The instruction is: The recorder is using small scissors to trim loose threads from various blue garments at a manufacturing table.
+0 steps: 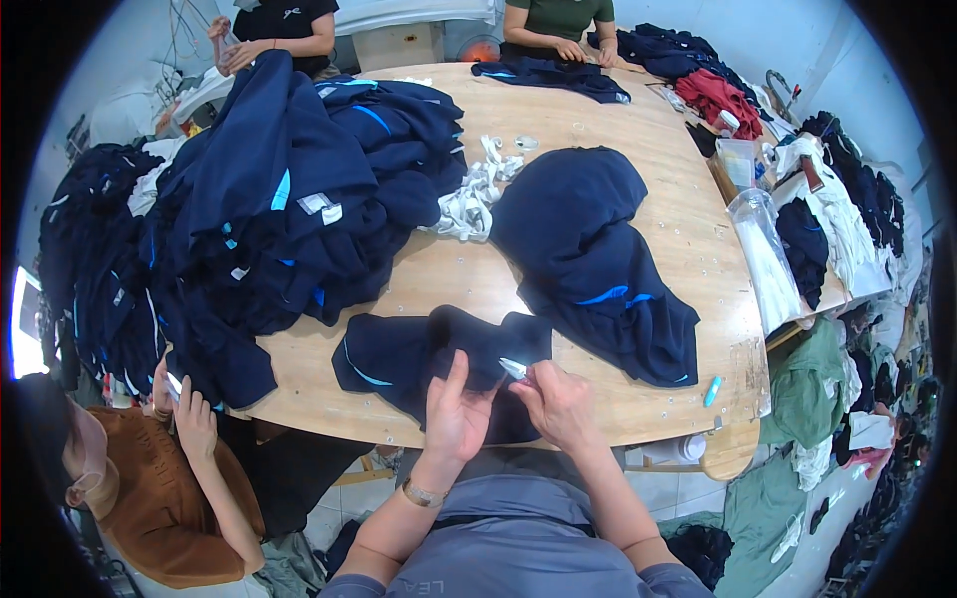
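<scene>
My left hand [458, 413] is at the near edge of the table, thumb upright, its fingers partly hidden against a navy garment [399, 351] that it holds. The garment lies partly spread on the tabletop, with a light blue curved strip at its left. Just to the right, my right hand [561, 406] is closed round a pair of thread snips [513, 369]. Their pale metal blades point up and left over the dark cloth, close to my left fingers. Beyond my hands lies another navy garment [598, 239] with bright blue trim.
A large heap of navy garments [289, 189] covers the table's left side. White strips [467, 204] lie beside it on the wooden table [648, 409]. A turquoise pen-like object [712, 391] sits near the right edge. Two people work across the table; another sits at the left.
</scene>
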Available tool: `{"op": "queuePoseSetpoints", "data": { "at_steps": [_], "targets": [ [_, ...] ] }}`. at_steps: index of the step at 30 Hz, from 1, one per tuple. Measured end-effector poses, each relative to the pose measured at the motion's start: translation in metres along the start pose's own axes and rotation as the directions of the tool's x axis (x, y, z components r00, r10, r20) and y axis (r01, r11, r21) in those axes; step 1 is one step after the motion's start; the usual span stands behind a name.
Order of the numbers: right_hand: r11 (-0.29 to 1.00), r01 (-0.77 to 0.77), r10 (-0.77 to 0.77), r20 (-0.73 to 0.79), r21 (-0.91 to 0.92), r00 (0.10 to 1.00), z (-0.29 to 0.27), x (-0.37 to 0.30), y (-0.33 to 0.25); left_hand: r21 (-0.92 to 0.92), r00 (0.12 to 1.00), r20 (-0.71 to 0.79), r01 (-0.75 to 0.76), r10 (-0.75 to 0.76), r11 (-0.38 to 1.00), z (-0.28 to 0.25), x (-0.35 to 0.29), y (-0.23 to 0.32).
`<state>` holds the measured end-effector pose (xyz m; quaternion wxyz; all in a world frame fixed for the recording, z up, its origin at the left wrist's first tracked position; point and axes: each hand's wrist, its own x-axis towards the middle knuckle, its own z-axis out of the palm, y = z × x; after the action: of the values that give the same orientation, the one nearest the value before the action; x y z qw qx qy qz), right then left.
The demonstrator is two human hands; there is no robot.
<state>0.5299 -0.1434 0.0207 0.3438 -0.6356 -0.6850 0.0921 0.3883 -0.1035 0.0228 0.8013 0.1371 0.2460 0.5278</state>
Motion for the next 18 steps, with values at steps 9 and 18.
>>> {"op": "queuePoseSetpoints", "data": {
  "at_steps": [9, 18],
  "targets": [
    [0.998, 0.047, -0.046, 0.014, -0.045, 0.999, 0.0003, 0.0021, -0.0011, 0.098, 0.996, 0.069, -0.061, 0.054, 0.993, -0.0055, 0.0008, -0.0043],
    [1.0, 0.009, -0.009, 0.001, 0.015, 1.0, 0.0037, -0.0036, 0.0038, -0.078, 1.0, 0.02, 0.026, -0.025, 0.997, -0.0082, 0.0027, -0.0032]
  ]
}}
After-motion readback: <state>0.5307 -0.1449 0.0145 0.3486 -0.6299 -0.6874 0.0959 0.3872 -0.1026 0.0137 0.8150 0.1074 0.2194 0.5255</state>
